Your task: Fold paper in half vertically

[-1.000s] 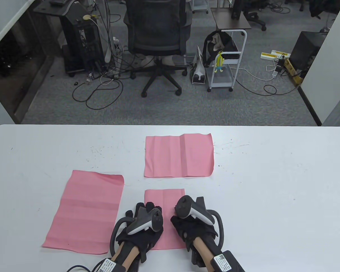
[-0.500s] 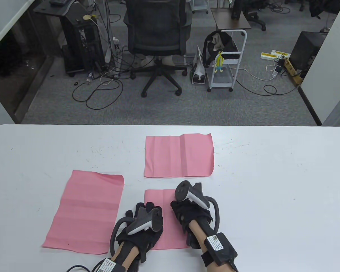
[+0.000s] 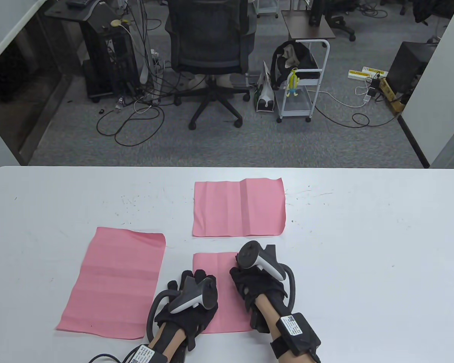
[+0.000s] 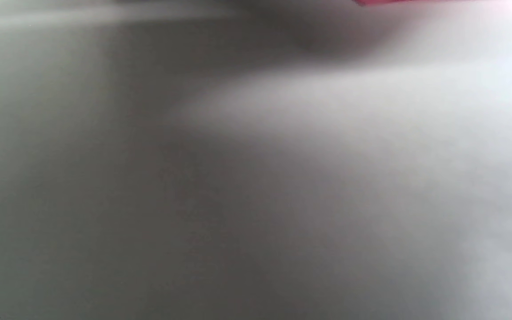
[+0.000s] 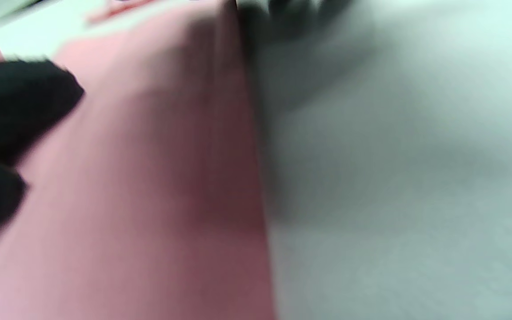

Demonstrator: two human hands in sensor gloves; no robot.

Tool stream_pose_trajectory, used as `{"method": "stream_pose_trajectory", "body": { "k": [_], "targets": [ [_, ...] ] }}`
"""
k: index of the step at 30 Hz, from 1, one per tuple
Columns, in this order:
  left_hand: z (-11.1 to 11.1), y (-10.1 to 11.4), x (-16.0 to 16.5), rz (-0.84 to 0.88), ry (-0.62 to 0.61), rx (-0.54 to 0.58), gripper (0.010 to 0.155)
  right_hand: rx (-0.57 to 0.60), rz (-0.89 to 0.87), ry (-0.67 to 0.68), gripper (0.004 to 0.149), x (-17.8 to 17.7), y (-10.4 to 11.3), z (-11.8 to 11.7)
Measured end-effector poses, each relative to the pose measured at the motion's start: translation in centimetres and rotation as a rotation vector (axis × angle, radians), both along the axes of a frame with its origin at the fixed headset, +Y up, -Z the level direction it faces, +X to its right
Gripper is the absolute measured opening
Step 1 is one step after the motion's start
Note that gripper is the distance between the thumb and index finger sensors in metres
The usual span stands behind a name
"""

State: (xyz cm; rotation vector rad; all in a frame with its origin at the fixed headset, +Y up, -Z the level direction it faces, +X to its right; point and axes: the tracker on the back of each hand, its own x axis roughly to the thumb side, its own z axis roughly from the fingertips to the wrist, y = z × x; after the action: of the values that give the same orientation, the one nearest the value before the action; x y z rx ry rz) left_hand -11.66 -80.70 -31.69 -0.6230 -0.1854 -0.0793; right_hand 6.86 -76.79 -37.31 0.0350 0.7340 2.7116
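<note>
A small folded pink paper (image 3: 221,272) lies on the white table (image 3: 363,245) near the front edge. My left hand (image 3: 191,293) rests flat on its left half, fingers spread and pointing away from me. My right hand (image 3: 246,281) presses on the paper's right edge, with its fingers hidden under the tracker. In the right wrist view the pink paper (image 5: 149,186) and its straight right edge fill the left half, with black gloved fingertips (image 5: 16,102) at the left. The left wrist view is blurred table with a sliver of pink paper (image 4: 398,2) at the top.
A larger pink sheet (image 3: 115,281) lies flat to the left of my left hand. Another creased pink sheet (image 3: 239,208) lies just beyond the folded paper. Bare table stretches to the right. An office chair and a cart stand on the floor beyond the table.
My right hand has slid away from me along the folded paper's right edge, and its forearm has swung inward. My left hand and the papers have not moved.
</note>
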Motion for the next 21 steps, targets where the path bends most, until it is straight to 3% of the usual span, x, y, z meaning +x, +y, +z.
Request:
{"method": "stream_pose_trajectory", "body": {
  "k": [7,14,16,21],
  "targets": [
    [0.0,0.0,0.0,-0.001,0.0,-0.004,0.075,0.013,-0.004,0.056,0.06,0.5,2.1,2.9],
    [0.0,0.0,0.0,-0.003,0.0,-0.005,0.075,-0.069,0.066,0.152,0.058,-0.3,0.0,4.7],
    [0.0,0.0,0.0,-0.003,0.0,-0.006,0.075,-0.019,0.115,0.153,0.057,-0.5,0.0,4.9],
    [-0.1,0.0,0.0,-0.003,0.001,-0.007,0.075,-0.042,0.111,0.15,0.057,-0.7,-0.1,4.8]
  ]
}}
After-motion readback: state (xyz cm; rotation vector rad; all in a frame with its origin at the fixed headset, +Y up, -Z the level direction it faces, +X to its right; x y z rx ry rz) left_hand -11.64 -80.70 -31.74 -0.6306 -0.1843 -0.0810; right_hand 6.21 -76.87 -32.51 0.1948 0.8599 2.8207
